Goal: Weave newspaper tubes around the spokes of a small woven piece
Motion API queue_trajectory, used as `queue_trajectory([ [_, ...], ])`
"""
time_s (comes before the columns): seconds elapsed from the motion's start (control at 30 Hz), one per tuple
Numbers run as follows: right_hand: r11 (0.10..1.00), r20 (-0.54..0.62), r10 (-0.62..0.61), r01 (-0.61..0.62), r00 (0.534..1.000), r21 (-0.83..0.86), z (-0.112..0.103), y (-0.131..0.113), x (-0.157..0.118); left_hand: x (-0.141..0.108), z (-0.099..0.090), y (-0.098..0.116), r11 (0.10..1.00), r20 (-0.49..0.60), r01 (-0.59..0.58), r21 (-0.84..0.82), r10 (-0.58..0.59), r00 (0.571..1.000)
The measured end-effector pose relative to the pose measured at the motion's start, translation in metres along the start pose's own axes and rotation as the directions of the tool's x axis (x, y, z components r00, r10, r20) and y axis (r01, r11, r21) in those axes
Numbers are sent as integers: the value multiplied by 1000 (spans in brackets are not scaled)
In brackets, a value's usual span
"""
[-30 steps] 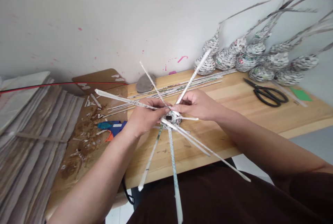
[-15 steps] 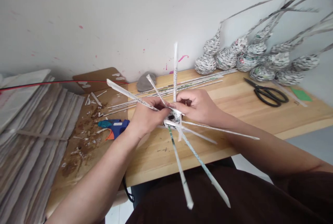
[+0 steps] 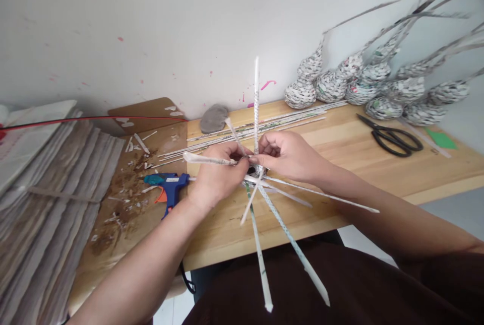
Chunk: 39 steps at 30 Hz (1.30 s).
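A small woven piece of rolled newspaper is between my hands over the wooden board, with several long paper tubes sticking out from it all round. My left hand pinches its left side, thumb against the rim. On the far right side, my right hand closes thumb and fingers on a paper strip at the rim, beside the upright tube. A dark hole shows in the middle of the weave. Fingers hide part of the rim.
A blue glue gun lies left of my left hand, near paper scraps and a stack of newspapers. Loose paper tubes and a grey stone-like lump lie behind. Black scissors and woven gourd shapes are at right.
The woven piece has turned slightly in my hands. The left tube now points more level and sits closer in, and a short strip at the front has swung down to the left.
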State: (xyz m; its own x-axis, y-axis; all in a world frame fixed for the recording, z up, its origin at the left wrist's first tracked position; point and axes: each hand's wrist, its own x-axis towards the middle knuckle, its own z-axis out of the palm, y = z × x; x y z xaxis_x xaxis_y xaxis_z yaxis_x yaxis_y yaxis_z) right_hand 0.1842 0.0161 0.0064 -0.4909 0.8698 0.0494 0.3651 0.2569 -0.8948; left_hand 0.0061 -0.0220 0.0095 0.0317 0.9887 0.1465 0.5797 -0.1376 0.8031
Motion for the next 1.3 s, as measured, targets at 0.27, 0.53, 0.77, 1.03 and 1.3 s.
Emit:
queue_trajectory([
  [0.27,998,-16,-11,10,1000,-66,1,-3,-3,0,-4,0,975,138,134,-176,-110,984],
  [0.53,989,-36,-43,37,998,-145,2,-4,-3,0,-12,0,991,222,63,-115,-36,974],
  [0.77,988,-21,-74,70,997,-134,0,-5,-2,-1,-1,-2,1000,100,-14,4,13,995],
  [1.03,970,-46,-89,76,995,-230,-2,-3,-3,-1,0,-4,1000,120,-21,-1,21,993],
  [1.3,975,1,-133,131,991,-179,-4,-1,-3,6,4,-6,904,65,69,-421,-45,997],
])
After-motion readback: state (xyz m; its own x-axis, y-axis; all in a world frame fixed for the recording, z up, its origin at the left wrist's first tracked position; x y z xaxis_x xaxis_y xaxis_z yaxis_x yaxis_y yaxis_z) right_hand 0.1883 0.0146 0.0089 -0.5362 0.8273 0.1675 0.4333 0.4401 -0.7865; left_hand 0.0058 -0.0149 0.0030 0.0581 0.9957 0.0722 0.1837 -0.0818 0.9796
